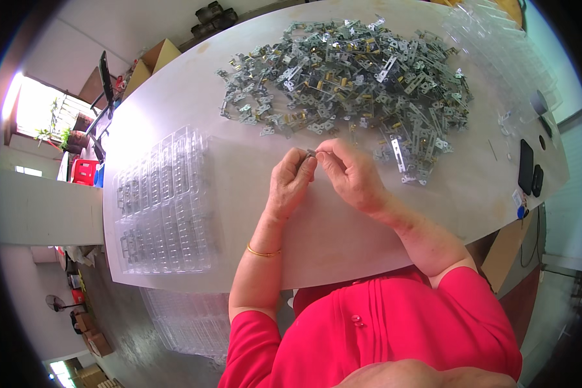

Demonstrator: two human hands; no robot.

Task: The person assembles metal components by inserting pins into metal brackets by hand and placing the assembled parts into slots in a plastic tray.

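Observation:
My left hand (291, 183) and my right hand (354, 176) meet over the table, just in front of a big heap of metal parts (343, 77). Thumbs and forefingers of both hands pinch one small metal part (312, 153); most of it is hidden by the fingertips. The heap is made of grey, flat bracket-like pieces with holes, some with brass-coloured bits. To the left of my hands lies a clear plastic tray (174, 213) with rows of moulded pockets. Small metal pieces sit in the pockets along its left side.
A stack of clear trays (504, 58) lies at the far right of the white table (252, 252). Near the right edge are a black phone (526, 167) and a small black case (537, 180). More clear trays (187, 323) stand below the table's front-left edge.

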